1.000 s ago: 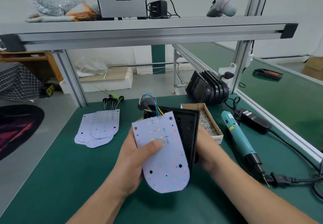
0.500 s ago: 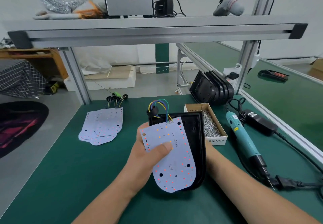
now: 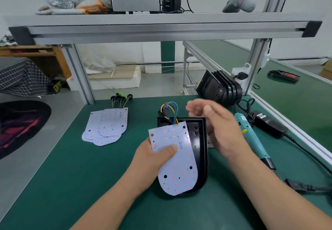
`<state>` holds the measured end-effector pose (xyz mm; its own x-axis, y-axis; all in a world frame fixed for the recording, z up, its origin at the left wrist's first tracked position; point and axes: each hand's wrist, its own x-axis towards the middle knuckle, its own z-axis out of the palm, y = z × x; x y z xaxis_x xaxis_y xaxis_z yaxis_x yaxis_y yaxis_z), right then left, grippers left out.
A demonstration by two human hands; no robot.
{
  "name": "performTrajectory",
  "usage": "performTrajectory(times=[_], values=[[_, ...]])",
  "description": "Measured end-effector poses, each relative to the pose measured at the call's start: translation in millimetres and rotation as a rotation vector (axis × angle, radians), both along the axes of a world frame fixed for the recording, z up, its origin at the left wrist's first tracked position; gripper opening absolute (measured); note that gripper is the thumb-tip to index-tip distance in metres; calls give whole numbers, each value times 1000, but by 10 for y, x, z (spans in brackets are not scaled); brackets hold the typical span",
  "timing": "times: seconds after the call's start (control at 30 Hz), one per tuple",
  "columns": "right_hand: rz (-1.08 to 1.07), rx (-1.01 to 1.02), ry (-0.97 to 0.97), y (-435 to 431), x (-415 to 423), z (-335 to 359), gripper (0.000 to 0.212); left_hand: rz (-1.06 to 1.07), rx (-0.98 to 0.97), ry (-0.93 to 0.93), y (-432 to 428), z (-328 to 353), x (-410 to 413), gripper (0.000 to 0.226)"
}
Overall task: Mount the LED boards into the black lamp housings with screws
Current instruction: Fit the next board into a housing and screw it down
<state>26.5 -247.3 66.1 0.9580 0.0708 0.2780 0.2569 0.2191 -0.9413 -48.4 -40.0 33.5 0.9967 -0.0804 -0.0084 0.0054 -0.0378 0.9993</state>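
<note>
Pinching the LED board (image 3: 179, 172) askew over the housing (image 3: 199, 150), left hand (image 3: 152, 159) should shift it right; right hand (image 3: 217, 129) hovers loose, empty.

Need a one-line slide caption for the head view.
Left hand pinches an LED board over a black lamp housing on the green bench; blurred right hand hovers above it.

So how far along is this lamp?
Done: nothing fastened that I can see. In hand: the left hand holds an LED board skewed over the black housing on the mat, not seated; the blurred right hand hovers above, apparently empty. Left: seat it, screw it down with the electric screwdriver, then the stacked boards and stacked housings.
</note>
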Motion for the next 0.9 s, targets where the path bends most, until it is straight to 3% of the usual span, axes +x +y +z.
performTrajectory(times=[0.1, 0.2, 0.27, 0.5, 0.63, 0.73, 0.8, 0.9], values=[[-157, -37, -293, -78, -49, 155, 30, 92, 70, -33, -10, -9, 33, 23], [-298, -441, -693, 50, -216, 252, 49, 118, 148, -95, -55, -24, 17, 27], [-282, -641, -868, 202, -291, 255, 56, 161, 227, -134, -95, -23, 0, 37], [-310, -813, -919, 350, -300, 70, 36, 208, 313, -170, -166, 39, -40, 41], [-365, -869, -871, 351, -275, 65, 21, 260, 354, -213, -186, -9, -90, 31], [-417, -855, -851, 330, -246, 45, 5, 224, 249, -260, -180, -23, -121, 49], [-432, -815, -802, 334, -219, 11, 8, 145, 93, -219, -183, -30, -109, 63], [-387, -712, -727, 381, -211, -45, 10, 61, -34, -113, -133, 33, -51, 54]])
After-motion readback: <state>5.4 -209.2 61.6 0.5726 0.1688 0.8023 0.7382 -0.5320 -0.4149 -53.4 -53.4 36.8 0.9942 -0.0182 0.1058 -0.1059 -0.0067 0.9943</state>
